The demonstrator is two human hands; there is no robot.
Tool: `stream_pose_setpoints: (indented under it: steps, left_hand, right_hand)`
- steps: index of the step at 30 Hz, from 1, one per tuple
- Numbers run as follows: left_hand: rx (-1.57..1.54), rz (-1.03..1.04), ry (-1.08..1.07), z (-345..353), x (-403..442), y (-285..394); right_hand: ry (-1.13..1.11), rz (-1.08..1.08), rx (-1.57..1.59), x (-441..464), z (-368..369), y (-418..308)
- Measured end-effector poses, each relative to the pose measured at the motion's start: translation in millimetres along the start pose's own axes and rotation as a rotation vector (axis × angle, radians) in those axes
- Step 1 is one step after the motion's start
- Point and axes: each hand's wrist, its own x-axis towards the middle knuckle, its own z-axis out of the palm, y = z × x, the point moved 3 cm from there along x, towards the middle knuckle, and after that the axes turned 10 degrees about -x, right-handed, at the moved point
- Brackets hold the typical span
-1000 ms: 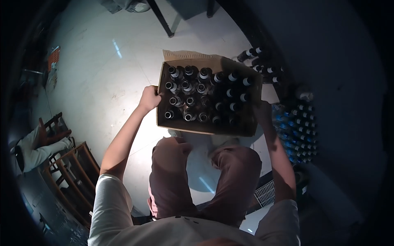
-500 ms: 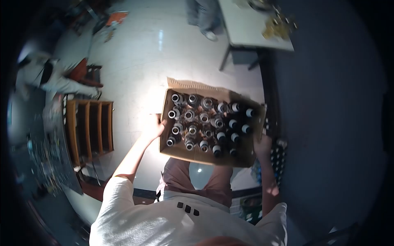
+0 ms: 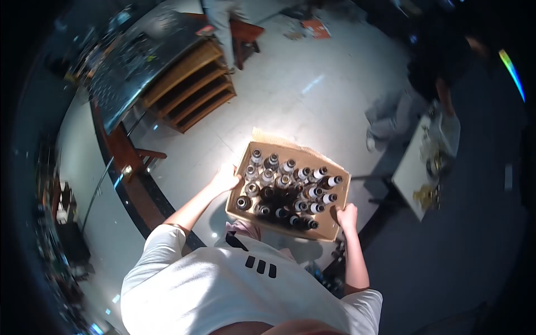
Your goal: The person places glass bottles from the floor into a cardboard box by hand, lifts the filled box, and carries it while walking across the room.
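Observation:
A cardboard box (image 3: 301, 157) full of glass bottles (image 3: 288, 166) is held in front of my body, above the floor. The bottles stand in rows with their necks up; some are clear, others dark with pale neck labels. My left hand (image 3: 227, 178) is closed on the box's left side, thumb over the rim. On the opposite side, my right hand (image 3: 347, 216) grips the right wall near its front corner. The fingers under or behind the walls are partly hidden. A shadow darkens the bottles in the middle.
A wooden shelf unit (image 3: 192, 84) adjoins a dark-topped counter (image 3: 159, 42) at the upper left. A reddish stool (image 3: 247, 34) and a person's legs (image 3: 223, 33) are behind it. To the right, another person (image 3: 391, 114) is beside a white table (image 3: 406, 178).
My view has turned left, so the shelf unit and counter now appear at upper left and the white table farther right. The box stays gripped in both hands.

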Motion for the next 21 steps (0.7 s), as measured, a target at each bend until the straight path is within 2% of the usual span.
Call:
stream_pose_setpoints:
  steps: [3, 4, 6, 9, 11, 12, 18, 19, 21]
  left_hand:
    - [-0.059, -0.143, 0.121, -51, -17, -28]
    - [-0.116, -0.229, 0.17, -75, -30, -45]
    - [-0.14, -0.288, 0.194, -70, -41, -51]
    - [-0.165, -0.167, 0.413, -124, -59, -88]
    - [-0.178, -0.252, 0.55, -139, -59, -134]
    - [-0.16, -0.284, 0.621, -106, -88, -114]
    - [-0.185, -0.579, 0.95, -145, -146, -121]
    - [-0.21, -0.643, 0.968, -138, -166, -105]
    - [-0.261, -0.773, 1.027, -166, -176, -124]
  right_hand:
    - [-0.003, -0.152, -0.032, 28, 8, -73]
    - [-0.017, -0.26, -0.098, 53, 15, -114]
    - [-0.02, -0.335, -0.127, 64, 18, -120]
    - [-0.075, -0.498, -0.137, 83, 22, -238]
    - [-0.119, -0.634, -0.164, 114, 43, -308]
    - [-0.133, -0.694, -0.155, 114, 29, -284]
    - [-0.282, -1.035, -0.249, 141, 85, -455]
    - [-0.282, -1.1, -0.325, 132, 81, -462]
    - [-0.337, -1.222, -0.395, 117, 99, -540]
